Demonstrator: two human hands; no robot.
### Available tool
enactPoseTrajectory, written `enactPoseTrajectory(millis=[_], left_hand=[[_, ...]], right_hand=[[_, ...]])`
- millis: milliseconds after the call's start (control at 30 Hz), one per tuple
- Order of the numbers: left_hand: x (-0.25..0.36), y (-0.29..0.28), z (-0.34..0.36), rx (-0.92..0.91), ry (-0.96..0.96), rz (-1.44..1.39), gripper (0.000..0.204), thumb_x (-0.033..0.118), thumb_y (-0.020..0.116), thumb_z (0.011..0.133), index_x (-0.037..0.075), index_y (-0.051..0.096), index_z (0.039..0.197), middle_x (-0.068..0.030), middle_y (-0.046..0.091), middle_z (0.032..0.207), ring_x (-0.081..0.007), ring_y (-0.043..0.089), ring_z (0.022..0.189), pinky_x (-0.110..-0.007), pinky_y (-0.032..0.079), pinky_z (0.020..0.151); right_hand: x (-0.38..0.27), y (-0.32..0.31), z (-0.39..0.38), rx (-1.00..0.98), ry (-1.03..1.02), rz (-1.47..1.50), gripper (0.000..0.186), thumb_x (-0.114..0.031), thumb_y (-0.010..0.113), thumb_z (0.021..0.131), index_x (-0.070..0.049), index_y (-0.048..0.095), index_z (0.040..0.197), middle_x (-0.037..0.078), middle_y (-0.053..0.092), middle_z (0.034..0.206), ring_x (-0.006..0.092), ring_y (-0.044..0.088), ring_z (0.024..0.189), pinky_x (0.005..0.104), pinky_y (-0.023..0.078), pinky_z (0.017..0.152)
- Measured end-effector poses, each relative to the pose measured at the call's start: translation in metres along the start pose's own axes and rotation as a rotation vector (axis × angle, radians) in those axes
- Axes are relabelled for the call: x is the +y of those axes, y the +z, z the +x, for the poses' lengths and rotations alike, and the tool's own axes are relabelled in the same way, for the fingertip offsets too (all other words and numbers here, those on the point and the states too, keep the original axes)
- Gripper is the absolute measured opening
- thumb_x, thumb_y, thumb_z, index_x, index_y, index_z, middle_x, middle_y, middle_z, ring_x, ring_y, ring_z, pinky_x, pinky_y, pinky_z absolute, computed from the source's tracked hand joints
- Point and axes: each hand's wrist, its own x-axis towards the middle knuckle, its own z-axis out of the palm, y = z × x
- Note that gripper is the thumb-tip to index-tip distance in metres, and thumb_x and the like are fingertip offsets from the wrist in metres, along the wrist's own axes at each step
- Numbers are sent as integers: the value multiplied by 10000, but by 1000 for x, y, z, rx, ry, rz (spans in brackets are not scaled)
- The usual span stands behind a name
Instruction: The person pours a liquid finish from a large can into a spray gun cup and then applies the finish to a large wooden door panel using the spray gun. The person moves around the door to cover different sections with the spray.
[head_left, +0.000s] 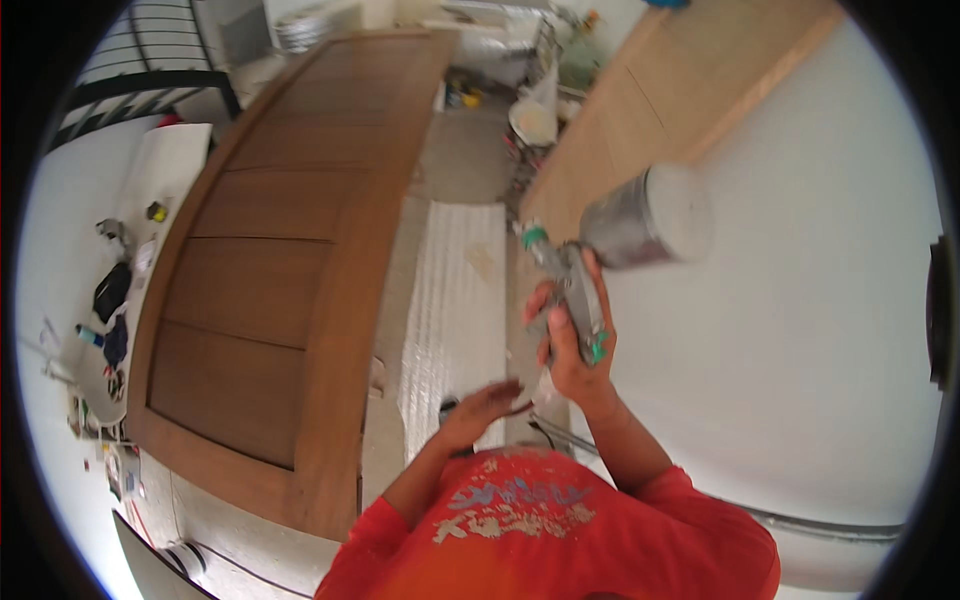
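My right hand [578, 375] is wrapped round the handle of a grey spray gun [578, 290] with green fittings. The gun is raised to the right of the middle. Its round metal cup [625, 222] is tilted toward the white wall, and its pale end is smeared by motion. Lower down, in front of my red shirt, my left hand [485, 412] has its fingers stretched out and nothing in them. A large brown panelled wooden door [345, 290] lies on my left, apart from both hands.
A white ribbed sheet [455, 320] covers part of the floor beside the door. At the upper right a pale wood panel [660, 100] leans by the white wall [800, 300]. A ledge [165, 190] with small tools runs along the left. Far back sits a whitish container [533, 122] among clutter.
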Motion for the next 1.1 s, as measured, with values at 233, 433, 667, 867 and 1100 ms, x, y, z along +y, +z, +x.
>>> enactPoseTrajectory(millis=[233,433,667,867,1100], left_hand=[[117,47,116,-61,-70,-215,375,237,570,1102,-11,622,1378,-77,711,1184,-181,677,1101,-347,551,956],[80,35,215,-186,-94,-681,296,226,622,1079,28,671,1294,-32,715,1098,-121,676,987,-295,545,854],[99,17,334,-176,-141,-531,316,277,551,1114,49,641,1313,-4,693,1114,-102,647,949,-300,514,809],[111,22,426,-77,-165,-421,377,350,526,1120,38,646,1292,-4,684,996,-80,619,858,-265,486,738],[134,25,492,-224,-93,-358,568,481,331,1148,4,622,1247,-104,704,992,-183,651,870,-335,528,822]], right_hand=[[13,-33,74,292,96,37,653,-150,509,1071,-15,213,1637,102,632,1014,117,620,843,188,480,466],[53,-68,133,306,124,-64,676,-171,515,1060,-26,211,1645,82,617,1008,112,604,839,188,449,452],[108,-128,226,282,129,-13,655,-124,515,1057,-30,235,1641,77,611,1039,94,599,858,188,457,464],[139,-182,302,287,142,45,648,-96,516,1052,-38,249,1640,75,617,1061,93,603,868,192,460,475],[162,-229,382,317,214,40,656,-162,532,1056,-60,254,1642,60,642,1003,100,613,836,204,445,465]])
